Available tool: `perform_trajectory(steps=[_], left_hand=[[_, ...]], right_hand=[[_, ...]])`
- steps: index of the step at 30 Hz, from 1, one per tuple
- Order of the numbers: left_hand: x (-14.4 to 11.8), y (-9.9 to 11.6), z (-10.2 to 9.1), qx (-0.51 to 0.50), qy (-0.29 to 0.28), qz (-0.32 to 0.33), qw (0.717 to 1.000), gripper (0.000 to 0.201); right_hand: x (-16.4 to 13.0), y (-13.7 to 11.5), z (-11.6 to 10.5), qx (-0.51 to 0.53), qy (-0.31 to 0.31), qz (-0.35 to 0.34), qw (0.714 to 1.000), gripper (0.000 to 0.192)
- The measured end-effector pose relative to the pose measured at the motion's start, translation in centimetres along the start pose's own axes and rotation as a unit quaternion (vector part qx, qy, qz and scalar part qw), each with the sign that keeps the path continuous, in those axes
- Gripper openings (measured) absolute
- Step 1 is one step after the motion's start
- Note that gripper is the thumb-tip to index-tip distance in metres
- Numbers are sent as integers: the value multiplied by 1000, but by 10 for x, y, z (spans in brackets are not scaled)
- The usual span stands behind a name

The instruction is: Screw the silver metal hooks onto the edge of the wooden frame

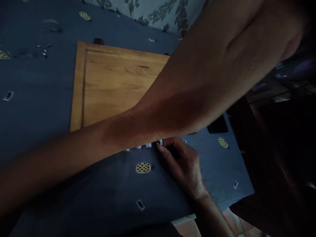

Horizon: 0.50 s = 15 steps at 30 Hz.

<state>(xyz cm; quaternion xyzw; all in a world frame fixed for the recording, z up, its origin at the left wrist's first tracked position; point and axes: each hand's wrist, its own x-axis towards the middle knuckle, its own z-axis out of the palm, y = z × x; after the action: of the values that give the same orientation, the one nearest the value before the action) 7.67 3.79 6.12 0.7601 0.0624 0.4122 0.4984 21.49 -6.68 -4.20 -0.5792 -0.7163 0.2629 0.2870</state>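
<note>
My left arm stretches from the lower left across the view, and what looks like my left hand (197,79) looms very large towards the upper right, close to the camera. Its fingers run out of sight into the dark corner. Below it, my right hand (185,164) rests on the blue cloth, thumb and forefinger pinched on a small whitish piece (160,142). Similar small white pieces (148,145) lie in a row to its left, partly covered by the left arm. A wooden board (116,75) with a groove around its edge lies behind the arm, its right part hidden.
The dark blue tablecloth (103,184) carries printed pineapples. A flat black object (218,125), perhaps a phone, lies near the right edge. Several small shiny bits (44,52) sit at the upper left. Patterned fabric (158,13) borders the back; tiled floor (187,227) shows below.
</note>
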Motion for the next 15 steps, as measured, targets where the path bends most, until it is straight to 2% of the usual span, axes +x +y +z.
perform_trajectory(steps=[2, 3, 4, 7, 12, 15], left_hand=[[-2, 0, 2, -40, 136, -72, 987, 49], [-3, -1, 2, -66, 185, -100, 976, 48], [-4, -3, 2, -89, 206, -113, 968, 49], [-3, -4, 2, -122, 206, -116, 964, 51], [-4, -3, 10, -97, 191, -128, 968, 65], [-8, -5, 15, -122, 210, -139, 960, 57]], right_hand=[[0, 1, 0, 3, 2, -6, 1000, 15], [0, 2, 1, 4, 2, -7, 1000, 14], [0, 2, 1, 3, 1, -9, 1000, 15], [-1, 3, 1, -3, 1, -8, 1000, 15], [-1, 3, 1, -14, 10, -14, 1000, 17], [0, 4, 1, -14, 14, -23, 1000, 18]])
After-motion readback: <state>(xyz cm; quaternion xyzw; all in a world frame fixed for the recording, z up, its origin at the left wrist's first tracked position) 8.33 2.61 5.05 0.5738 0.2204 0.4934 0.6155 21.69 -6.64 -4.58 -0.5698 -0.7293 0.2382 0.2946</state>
